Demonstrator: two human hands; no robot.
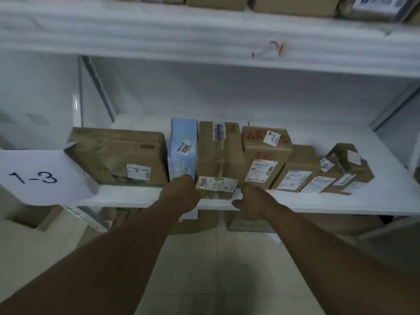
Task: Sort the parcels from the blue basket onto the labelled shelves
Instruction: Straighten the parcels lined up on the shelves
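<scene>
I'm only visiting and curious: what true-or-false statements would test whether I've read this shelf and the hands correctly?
1. The white paper sign at the left reads 1-3. True.
2. The light blue box stands directly right of the large brown cardboard box. True.
3. Both hands are at the rightmost parcel. False: the left hand and right hand are at the tall brown cardboard box just right of the blue one.
4. The upper shelf is bare. False: cardboard boxes stand on it.
</scene>
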